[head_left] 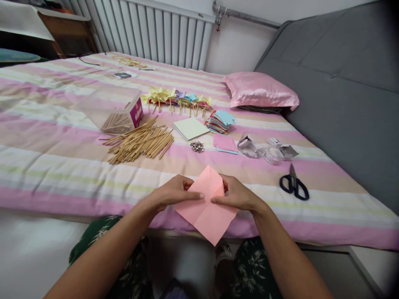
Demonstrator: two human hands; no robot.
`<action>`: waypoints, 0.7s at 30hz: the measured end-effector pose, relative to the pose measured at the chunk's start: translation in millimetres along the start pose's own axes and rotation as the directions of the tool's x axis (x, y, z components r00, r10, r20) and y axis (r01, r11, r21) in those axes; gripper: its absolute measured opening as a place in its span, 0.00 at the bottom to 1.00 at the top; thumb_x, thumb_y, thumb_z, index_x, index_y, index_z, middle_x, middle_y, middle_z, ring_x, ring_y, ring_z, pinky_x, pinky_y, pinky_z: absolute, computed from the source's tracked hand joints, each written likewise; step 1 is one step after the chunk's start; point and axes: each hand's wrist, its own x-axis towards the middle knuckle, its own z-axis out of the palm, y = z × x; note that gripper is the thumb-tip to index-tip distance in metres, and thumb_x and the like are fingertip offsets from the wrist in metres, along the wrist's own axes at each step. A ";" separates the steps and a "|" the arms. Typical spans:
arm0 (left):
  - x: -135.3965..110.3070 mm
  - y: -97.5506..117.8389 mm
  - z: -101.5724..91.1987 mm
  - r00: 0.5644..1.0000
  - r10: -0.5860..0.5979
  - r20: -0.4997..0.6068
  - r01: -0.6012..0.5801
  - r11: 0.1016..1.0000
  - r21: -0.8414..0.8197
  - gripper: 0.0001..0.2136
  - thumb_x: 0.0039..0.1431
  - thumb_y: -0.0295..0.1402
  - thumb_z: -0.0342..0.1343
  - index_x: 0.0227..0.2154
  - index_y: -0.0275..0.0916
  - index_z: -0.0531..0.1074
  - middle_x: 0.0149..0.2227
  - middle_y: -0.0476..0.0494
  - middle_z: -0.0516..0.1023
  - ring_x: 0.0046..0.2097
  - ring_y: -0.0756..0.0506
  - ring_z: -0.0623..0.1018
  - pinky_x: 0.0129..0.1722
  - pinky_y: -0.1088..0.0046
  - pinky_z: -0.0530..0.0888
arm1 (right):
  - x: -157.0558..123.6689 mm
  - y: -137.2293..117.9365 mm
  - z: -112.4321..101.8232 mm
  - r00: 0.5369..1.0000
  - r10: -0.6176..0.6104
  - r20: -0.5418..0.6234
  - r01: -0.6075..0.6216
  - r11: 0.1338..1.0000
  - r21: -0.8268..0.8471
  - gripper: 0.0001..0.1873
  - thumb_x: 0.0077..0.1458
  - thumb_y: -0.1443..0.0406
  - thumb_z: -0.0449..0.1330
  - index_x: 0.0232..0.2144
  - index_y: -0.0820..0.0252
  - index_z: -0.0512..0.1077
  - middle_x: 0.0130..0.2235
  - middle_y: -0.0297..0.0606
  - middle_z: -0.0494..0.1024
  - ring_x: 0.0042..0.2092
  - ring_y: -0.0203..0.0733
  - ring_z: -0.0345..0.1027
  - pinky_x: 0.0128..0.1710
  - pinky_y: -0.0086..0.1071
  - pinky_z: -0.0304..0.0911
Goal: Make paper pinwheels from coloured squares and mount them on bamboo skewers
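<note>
Left hand (174,193) and right hand (240,195) share a pinching grip on a pink paper square (212,218), likely light, easily creased and best held by opposite edges.

Loose dark green legwear (137,270) is worn, seen at lower left and lower right of centre, and printed with pale, slender leaf sprays. Both forearms, the left forearm (121,241) and the right forearm (280,241), are left bare. At bottom centre, a light-coloured shoe (222,251) is partly shown, its details blurred by shadow. Short nails can be made out on the thumbs (199,196).
</note>
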 end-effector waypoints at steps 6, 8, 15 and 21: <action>5.2 -8.8 13.3 0.994 -0.044 -0.096 0.058 0.988 0.145 0.16 0.43 0.39 0.62 0.35 0.34 0.77 0.32 0.42 0.80 0.34 0.41 0.76 0.26 0.74 0.68 | 3.1 -4.9 6.7 0.999 -0.044 -0.030 0.039 0.988 -0.152 0.21 0.42 0.68 0.64 0.42 0.60 0.68 0.40 0.38 0.75 0.38 0.44 0.68 0.34 0.31 0.63; 7.1 -9.1 13.5 0.993 -0.030 -0.116 0.049 0.985 0.165 0.18 0.42 0.38 0.62 0.37 0.34 0.76 0.34 0.42 0.80 0.36 0.40 0.77 0.29 0.73 0.70 | 3.7 -5.3 6.9 0.998 -0.045 -0.051 0.035 0.984 -0.176 0.20 0.42 0.68 0.64 0.41 0.60 0.67 0.40 0.38 0.75 0.38 0.43 0.68 0.33 0.30 0.62; 13.0 -12.7 12.7 0.982 -0.001 -0.191 0.058 0.953 0.296 0.21 0.39 0.41 0.63 0.36 0.33 0.77 0.32 0.42 0.80 0.35 0.40 0.76 0.26 0.73 0.69 | 4.6 -5.7 7.6 0.996 -0.040 -0.078 0.030 0.992 -0.124 0.17 0.43 0.68 0.63 0.38 0.60 0.67 0.35 0.33 0.72 0.34 0.39 0.67 0.28 0.26 0.60; 13.9 -11.4 15.4 0.968 -0.018 -0.249 0.101 0.940 0.325 0.22 0.38 0.45 0.63 0.32 0.31 0.77 0.30 0.39 0.79 0.34 0.37 0.76 0.24 0.72 0.67 | 3.8 -6.8 8.1 0.996 -0.026 -0.081 0.023 0.999 -0.040 0.15 0.43 0.68 0.64 0.35 0.60 0.66 0.32 0.31 0.71 0.31 0.36 0.65 0.27 0.25 0.59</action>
